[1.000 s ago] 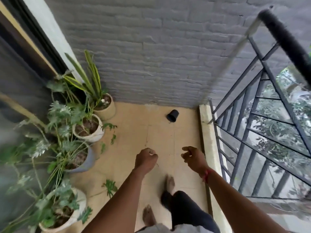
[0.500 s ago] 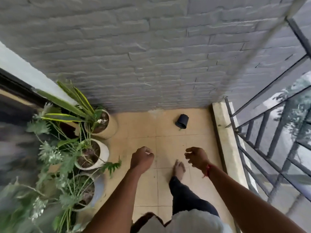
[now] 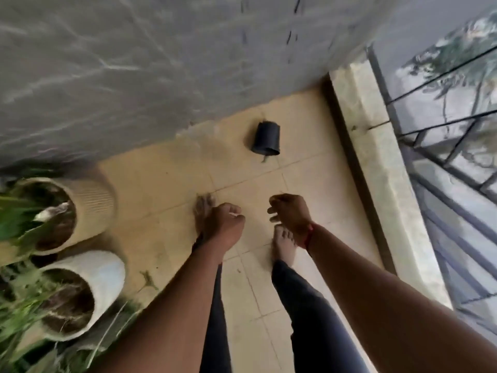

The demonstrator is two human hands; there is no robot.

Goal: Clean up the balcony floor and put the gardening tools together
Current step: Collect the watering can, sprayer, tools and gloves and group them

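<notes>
Head view: our empty hands hang apart, left hand (image 3: pixel 224 224) fisted, right hand (image 3: pixel 289 214) loosely curled; the pot (image 3: pixel 266 138) lies tipped on the floor (image 3: pixel 166 179) at twelve o'clock, axis twelve-to-six, nearer the right.

No writing, label, brand, number or sign can be read. The black pot (image 3: pixel 266 138) lying on the far floor (image 3: pixel 161 179) has a plain side. The beige pot (image 3: pixel 94 203) and the white pot (image 3: pixel 107 275) at left are also unmarked. The grey wall (image 3: pixel 161 63) is smeared by motion blur, and nothing legible shows on it.
</notes>
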